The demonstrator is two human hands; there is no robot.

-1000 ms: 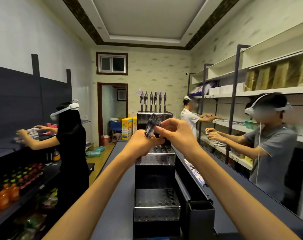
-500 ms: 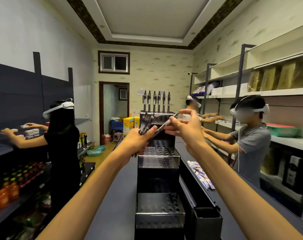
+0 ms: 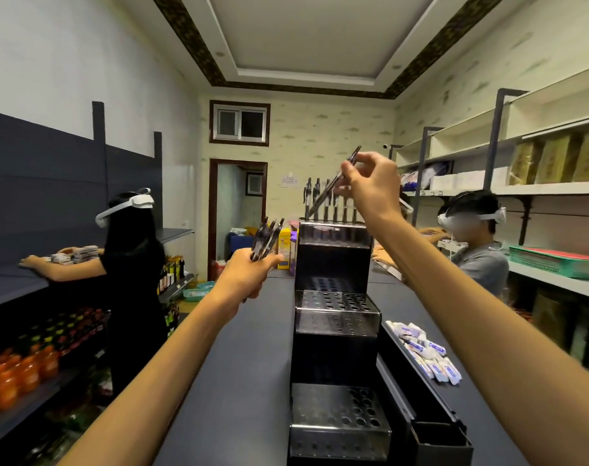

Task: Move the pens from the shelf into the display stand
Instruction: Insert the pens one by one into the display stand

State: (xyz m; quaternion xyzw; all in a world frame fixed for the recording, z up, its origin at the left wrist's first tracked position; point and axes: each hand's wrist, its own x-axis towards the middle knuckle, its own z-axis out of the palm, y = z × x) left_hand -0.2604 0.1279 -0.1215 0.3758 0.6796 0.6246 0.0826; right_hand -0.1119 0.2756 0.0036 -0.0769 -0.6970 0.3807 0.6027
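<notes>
- Shop shelves flank a table [image 3: 252, 348] bearing the stand [image 3: 333, 317].
- Left hand [image 3: 249, 274] grips spare pens [image 3: 266, 238].
- Right hand [image 3: 370, 186] pinches one pen [image 3: 331, 185], tilted above the top tier; it should upend it over a free hole.

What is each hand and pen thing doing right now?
Left hand: grips a bunch of pens.
Right hand: pinches one pen, tilted above the top tier.
Stand: top tier holds a row of upright pens; lower tiers' holes empty.
</notes>
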